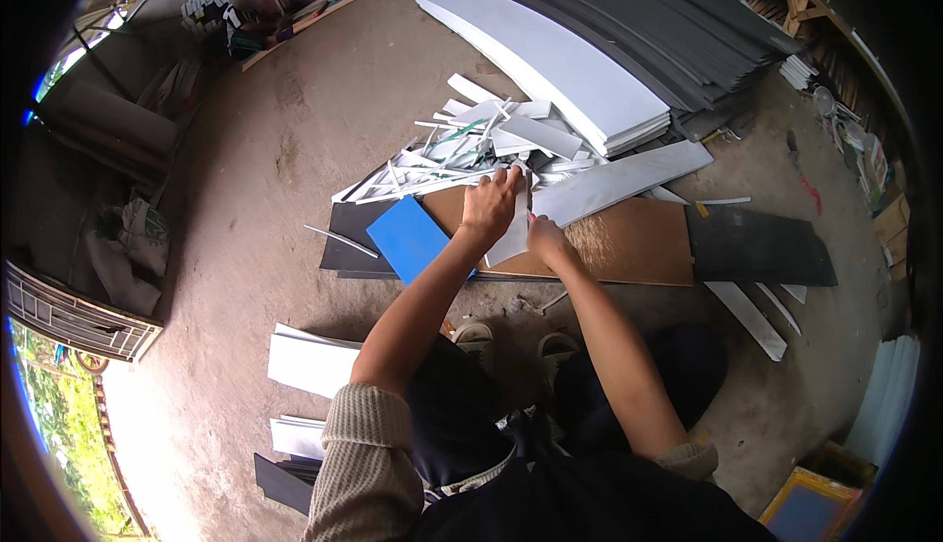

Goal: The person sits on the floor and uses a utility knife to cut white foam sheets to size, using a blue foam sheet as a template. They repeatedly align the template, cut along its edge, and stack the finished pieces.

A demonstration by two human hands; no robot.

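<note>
My left hand is closed on the far part of a small white board piece, with its fingers curled over it. Close on its right, my right hand is closed around a slim tool that looks like a knife; its narrow grey end points away from me beside the left fingertips, and most of the handle is hidden. Under both hands lies a brown board. A blue sheet lies at an angle left of the white piece. A long pale strip stretches to the right, beyond the right hand.
White offcuts are heaped just beyond my hands. Long white sheets and dark sheets are stacked farther back. Small white sheets lie left of my legs. A red-handled tool rests at right. Another person sits far left.
</note>
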